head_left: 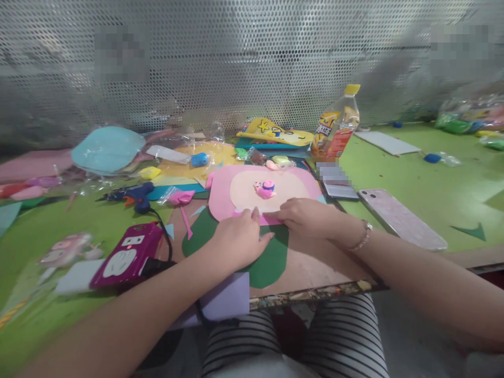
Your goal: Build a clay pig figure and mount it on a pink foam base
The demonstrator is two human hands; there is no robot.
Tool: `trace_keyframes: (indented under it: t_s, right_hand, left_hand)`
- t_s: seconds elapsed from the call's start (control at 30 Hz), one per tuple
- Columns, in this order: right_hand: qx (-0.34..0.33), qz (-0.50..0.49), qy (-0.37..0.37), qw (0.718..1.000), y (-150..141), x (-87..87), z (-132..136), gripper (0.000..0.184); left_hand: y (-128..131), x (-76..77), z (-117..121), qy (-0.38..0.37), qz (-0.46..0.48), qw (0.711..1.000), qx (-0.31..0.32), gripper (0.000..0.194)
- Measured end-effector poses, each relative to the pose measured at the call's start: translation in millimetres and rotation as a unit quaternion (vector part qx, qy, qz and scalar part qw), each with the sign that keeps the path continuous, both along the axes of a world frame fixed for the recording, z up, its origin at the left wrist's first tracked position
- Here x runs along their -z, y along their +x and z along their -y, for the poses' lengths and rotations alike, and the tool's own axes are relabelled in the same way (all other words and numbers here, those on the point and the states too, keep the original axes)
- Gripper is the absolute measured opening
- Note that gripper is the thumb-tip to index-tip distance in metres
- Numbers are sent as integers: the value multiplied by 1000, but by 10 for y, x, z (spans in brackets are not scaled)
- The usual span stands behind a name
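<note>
A pink rounded sheet (220, 191) with a cream oval (246, 194) on it lies in front of me. A small snail figure (265, 189), pink with a blue and pink shell, sits on the oval. A bright pink strip (271, 220) runs along the sheet's near edge. My left hand (238, 239) rests its fingertips on this strip, thumb spread away. From the right, my right hand (305, 216) lays a stretched index finger on the same strip, its other fingers bent. Both hands touch the strip without gripping it. Under them is a dark green sheet (270, 260).
Left are a magenta power box (132, 254), a blue glue gun (136, 197) and a pink clay packet (181, 197). A bottle (336, 126), a dark phone-like device (336, 181) and a pink phone (401, 218) stand or lie right. Behind rises a perforated metal panel (252, 63).
</note>
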State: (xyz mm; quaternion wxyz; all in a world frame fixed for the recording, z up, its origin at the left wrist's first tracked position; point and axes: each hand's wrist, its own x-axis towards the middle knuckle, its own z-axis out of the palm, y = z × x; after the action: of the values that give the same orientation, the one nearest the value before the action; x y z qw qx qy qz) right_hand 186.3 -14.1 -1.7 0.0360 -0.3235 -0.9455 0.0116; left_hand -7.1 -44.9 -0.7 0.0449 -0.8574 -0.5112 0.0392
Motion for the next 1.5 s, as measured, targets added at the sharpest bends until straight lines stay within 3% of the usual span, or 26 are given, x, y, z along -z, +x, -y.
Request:
trace_keyframes:
  t_s: [0.4, 0.73, 0.87, 1.17, 1.5]
  right_hand:
    - [74, 59, 23, 995, -7, -28, 74, 27]
    - [91, 78, 21, 992, 133, -227, 96, 31]
    - [89, 53, 34, 994, 147, -159, 49, 32]
    - [56, 94, 95, 989, 103, 12, 44, 35]
    - [117, 148, 129, 974, 21, -48, 210, 27]
  left_hand:
    - [-5, -7, -8, 0, -12, 1000, 2, 68]
    - [-23, -40, -14, -9, -12, 999, 36, 58]
    - [-39, -32, -22, -8, -6, 999, 45, 53]
    - [-44, -20, -42, -16, 3, 999, 33, 60]
    - [-30, -25, -23, -8, -13, 999, 27, 59]
